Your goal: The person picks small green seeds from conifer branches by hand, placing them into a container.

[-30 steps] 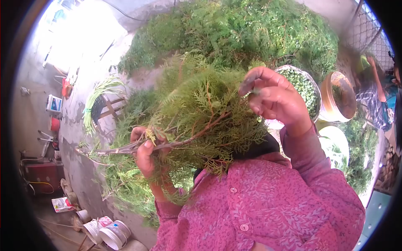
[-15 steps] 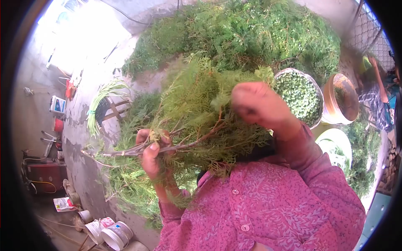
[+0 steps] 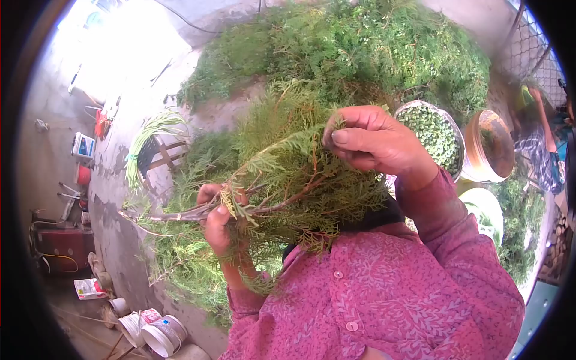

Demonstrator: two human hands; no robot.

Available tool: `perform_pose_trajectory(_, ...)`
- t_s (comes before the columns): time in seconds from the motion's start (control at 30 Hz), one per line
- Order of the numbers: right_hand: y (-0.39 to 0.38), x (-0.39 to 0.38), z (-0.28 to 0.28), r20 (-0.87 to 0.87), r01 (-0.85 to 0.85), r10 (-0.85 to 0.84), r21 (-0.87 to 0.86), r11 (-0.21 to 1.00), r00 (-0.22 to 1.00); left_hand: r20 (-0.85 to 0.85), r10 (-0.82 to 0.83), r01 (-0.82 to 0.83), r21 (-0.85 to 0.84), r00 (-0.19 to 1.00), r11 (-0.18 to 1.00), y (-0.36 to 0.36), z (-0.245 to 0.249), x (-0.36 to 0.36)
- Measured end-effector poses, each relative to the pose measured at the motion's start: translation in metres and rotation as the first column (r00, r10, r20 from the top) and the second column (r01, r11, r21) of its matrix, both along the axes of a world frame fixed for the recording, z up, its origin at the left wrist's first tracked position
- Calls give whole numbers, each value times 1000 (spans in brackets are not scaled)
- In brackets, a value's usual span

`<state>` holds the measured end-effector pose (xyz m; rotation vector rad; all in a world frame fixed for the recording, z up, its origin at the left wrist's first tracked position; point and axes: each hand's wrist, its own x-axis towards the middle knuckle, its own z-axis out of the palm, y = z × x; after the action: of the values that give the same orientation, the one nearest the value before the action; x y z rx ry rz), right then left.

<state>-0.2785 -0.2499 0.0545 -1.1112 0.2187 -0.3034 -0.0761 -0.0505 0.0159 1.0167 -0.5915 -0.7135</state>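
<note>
I have the left hand (image 3: 217,233) closed around the woody lower part of a leafy branch (image 3: 287,204), thumb pressed on the stems, and the right hand (image 3: 387,141) seems to pinch the tip of a thin sprig (image 3: 273,147) between thumb and finger. The branch is held in front of the pink shirt (image 3: 384,276), with a large green heap (image 3: 360,51) beyond it and a bucket of small leaves (image 3: 429,135) just past the right hand. I judge the branch light, its stem stiff and not slippery, but its fronds soft and easily broken; so I prefer a firm hold on bare wood, and only a gentle pinch on the sprig.
</note>
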Motion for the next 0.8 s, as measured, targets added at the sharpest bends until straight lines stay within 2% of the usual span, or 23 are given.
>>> perform_pose_trajectory(0.07, 0, -2, 5, 9, -16, 15, 56, 998, 1000, 2, 4, -4, 5, 1000, 1000, -1, 0, -1)
perform_pose_trajectory(0.13, 4, -1, 12, -79, 7, -24, -214, 977, 997, -43, 35, -33, 49, 998, 998, -3, 1, -4)
perform_pose_trajectory(0.17, 12, 3, 15, -80, -2, -15, -216, 976, 997, -44, 44, -42, 47, 998, 998, -4, 6, -7)
perform_pose_trajectory(0.2, 22, 10, 20, 1, 64, -71, -452, 890, 997, -14, 38, -38, 57, 999, 998, -7, 14, -11)
perform_pose_trajectory(0.23, 32, 17, 26, 98, 142, -102, -650, 747, 990, 17, 35, -36, 69, 999, 997, -9, 20, -15)
perform_pose_trajectory(0.27, 40, 19, 47, -135, -59, -38, -645, 762, 990, 15, 77, -78, 51, 997, 996, -10, 23, -22)
perform_pose_trajectory(0.3, 45, 28, 44, -130, -68, -20, -644, 762, 991, 21, 95, -96, 53, 995, 994, -9, 22, -22)
perform_pose_trajectory(0.37, 57, 48, 31, 45, 34, 7, -842, 539, 999, -13, -29, 28, -41, 1000, 999, -6, 18, -20)
perform_pose_trajectory(0.4, 64, 62, 27, 74, 52, 22, -858, 511, 997, -86, 19, -30, -135, 996, 990, -8, 20, -26)
perform_pose_trajectory(0.43, 68, 69, 22, 77, 49, 35, -857, 514, 996, -82, 32, -43, -132, 996, 990, -9, 24, -26)
perform_pose_trajectory(0.5, 75, 78, 16, 272, 223, 35, -850, 476, 962, -82, 10, -14, -50, 997, 999, -7, 30, -26)
perform_pose_trajectory(0.53, 77, 76, 19, 98, 59, 53, -866, 497, 994, -69, -2, -3, -81, 998, 997, -7, 29, -24)
perform_pose_trajectory(0.57, 79, 79, 18, 96, 55, 57, -865, 499, 994, -71, 3, -8, -79, 997, 997, -6, 30, -24)
perform_pose_trajectory(0.63, 82, 83, 17, 190, 160, 40, -906, 392, 981, -60, 72, -69, 50, 996, 996, -5, 34, -26)
perform_pose_trajectory(0.73, 84, 82, 15, 84, 72, 13, -917, 393, 996, -50, 95, -93, 42, 994, 995, -5, 28, -24)
perform_pose_trajectory(0.8, 83, 81, 14, 124, 115, -4, -909, 400, 992, -20, 103, -102, 40, 995, 994, -3, 19, -20)
